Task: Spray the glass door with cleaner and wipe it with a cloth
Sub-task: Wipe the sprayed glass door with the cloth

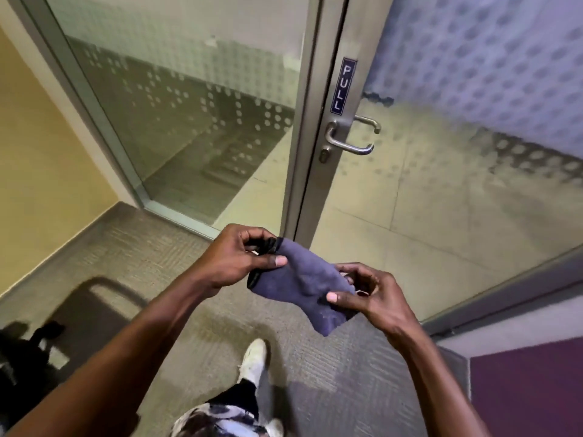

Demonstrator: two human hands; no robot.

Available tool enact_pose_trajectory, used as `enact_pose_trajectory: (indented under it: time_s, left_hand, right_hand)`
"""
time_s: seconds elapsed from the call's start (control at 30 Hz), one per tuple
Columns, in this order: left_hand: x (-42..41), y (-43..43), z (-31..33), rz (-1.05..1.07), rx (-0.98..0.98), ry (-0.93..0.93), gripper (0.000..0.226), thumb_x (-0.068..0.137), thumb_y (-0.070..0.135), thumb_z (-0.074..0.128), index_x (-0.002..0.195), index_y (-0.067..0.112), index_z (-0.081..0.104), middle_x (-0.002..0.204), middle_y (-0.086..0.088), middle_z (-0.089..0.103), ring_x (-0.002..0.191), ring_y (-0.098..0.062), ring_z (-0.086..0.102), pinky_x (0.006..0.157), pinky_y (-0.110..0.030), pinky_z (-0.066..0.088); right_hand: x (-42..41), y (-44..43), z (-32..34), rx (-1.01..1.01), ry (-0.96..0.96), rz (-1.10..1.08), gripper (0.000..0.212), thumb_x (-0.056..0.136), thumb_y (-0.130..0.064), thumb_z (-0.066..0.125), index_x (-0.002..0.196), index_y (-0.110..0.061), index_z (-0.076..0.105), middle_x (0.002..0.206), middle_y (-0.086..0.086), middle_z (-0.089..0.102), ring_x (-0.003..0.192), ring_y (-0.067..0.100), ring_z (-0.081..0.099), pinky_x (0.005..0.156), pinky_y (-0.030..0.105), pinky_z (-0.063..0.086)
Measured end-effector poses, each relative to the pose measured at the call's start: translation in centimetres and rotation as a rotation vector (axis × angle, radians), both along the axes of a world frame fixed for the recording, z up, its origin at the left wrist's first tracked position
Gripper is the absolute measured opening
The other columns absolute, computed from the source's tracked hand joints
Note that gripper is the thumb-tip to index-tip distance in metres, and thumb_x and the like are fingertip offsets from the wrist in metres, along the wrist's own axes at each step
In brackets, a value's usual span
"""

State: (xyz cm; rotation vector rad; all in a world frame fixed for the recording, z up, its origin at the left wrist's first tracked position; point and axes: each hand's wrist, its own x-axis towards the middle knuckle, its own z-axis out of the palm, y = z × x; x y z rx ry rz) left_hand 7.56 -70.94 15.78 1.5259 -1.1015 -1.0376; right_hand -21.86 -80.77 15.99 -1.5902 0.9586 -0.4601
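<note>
A blue-purple cloth (pixel 304 283) with a dark edge is stretched between both hands, low in the middle of the view. My left hand (pixel 239 258) pinches its upper left end. My right hand (pixel 367 294) grips its lower right part. The glass door (pixel 457 171) stands in front of me on the right, its metal frame carrying a lever handle (pixel 348 141) and a "PULL" sticker (pixel 344 86). Frosted dots cover its upper pane. No spray bottle shows.
A fixed glass panel (pixel 189 121) with a dotted frosted band sits left of the door. A yellow wall (pixel 41 152) is at far left. Grey carpet (pixel 157 263) lies underfoot, with my white shoe (pixel 254 361) on it. Dark objects (pixel 28 351) stand at lower left. A purple surface (pixel 527 389) fills the lower right.
</note>
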Motion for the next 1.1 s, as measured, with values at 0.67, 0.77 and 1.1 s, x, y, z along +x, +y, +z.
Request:
enact_pose_trajectory:
  time_s: [0.67, 0.77, 1.1]
  left_hand:
    - [0.4, -26.7, 10.0, -0.641, -0.096, -0.215, 0.022, 0.081, 0.004, 0.098, 0.098, 0.01, 0.085, 0.097, -0.011, 0.087, 0.088, -0.007, 0.077, 0.086, -0.026, 0.062]
    - [-1.1, -29.2, 12.3, -0.641, -0.212, -0.281, 0.025, 0.078, 0.005, 0.101, 0.097, 0.01, 0.086, 0.092, 0.0, 0.086, 0.087, -0.009, 0.079, 0.085, -0.026, 0.063]
    - [-5.0, -35.5, 17.4, -0.283, -0.601, -0.654, 0.053, 0.091, 0.047, 0.091, 0.137, 0.025, 0.077, 0.141, 0.008, 0.077, 0.132, -0.013, 0.07, 0.114, -0.041, 0.056]
  right_hand:
    - [5.6, -9.5, 3.4, -0.168, -0.053, -0.429, 0.042, 0.081, -0.016, 0.094, 0.116, -0.032, 0.076, 0.108, -0.005, 0.083, 0.097, 0.004, 0.075, 0.076, 0.024, 0.062]
    - [5.2, -11.0, 4.6, -0.254, -0.058, -0.517, 0.037, 0.09, -0.008, 0.085, 0.114, -0.035, 0.077, 0.107, -0.004, 0.083, 0.102, 0.011, 0.077, 0.082, 0.032, 0.063]
    - [1.6, -17.7, 10.6, -0.269, -0.389, -0.912, 0.031, 0.084, -0.017, 0.087, 0.113, -0.026, 0.08, 0.104, 0.003, 0.086, 0.099, 0.024, 0.081, 0.086, 0.045, 0.066]
